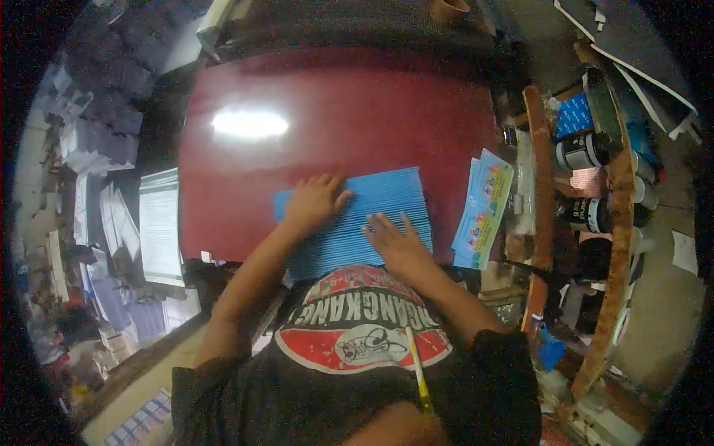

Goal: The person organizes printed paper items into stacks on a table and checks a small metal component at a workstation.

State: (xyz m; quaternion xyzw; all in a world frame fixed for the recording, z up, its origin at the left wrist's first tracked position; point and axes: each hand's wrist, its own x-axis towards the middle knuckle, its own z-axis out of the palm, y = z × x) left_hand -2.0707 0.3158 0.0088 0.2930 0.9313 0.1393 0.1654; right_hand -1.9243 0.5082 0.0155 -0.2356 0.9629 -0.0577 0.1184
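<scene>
A fanned stack of blue sheets [387,191] lies on the dark red tabletop [335,111], close to my body, its edges overlapping in narrow steps. My left hand [316,202] rests on the left part of the stack, palm down, fingers stretched out and slightly apart. On the right part lies my right hand [400,241], also flat with fingers spread. Neither hand grips anything. A thin yellow and white stick [418,368] shows in front of my shirt, apart from both hands. The sheets' near edge is partly hidden by my body.
Right of the stack lie a few printed blue and yellow sheets [487,208]. White printed papers [160,223] sit along the table's left edge, with paper piles [100,137] beyond. A wooden rack [539,178] with black containers [580,152] stands at the right.
</scene>
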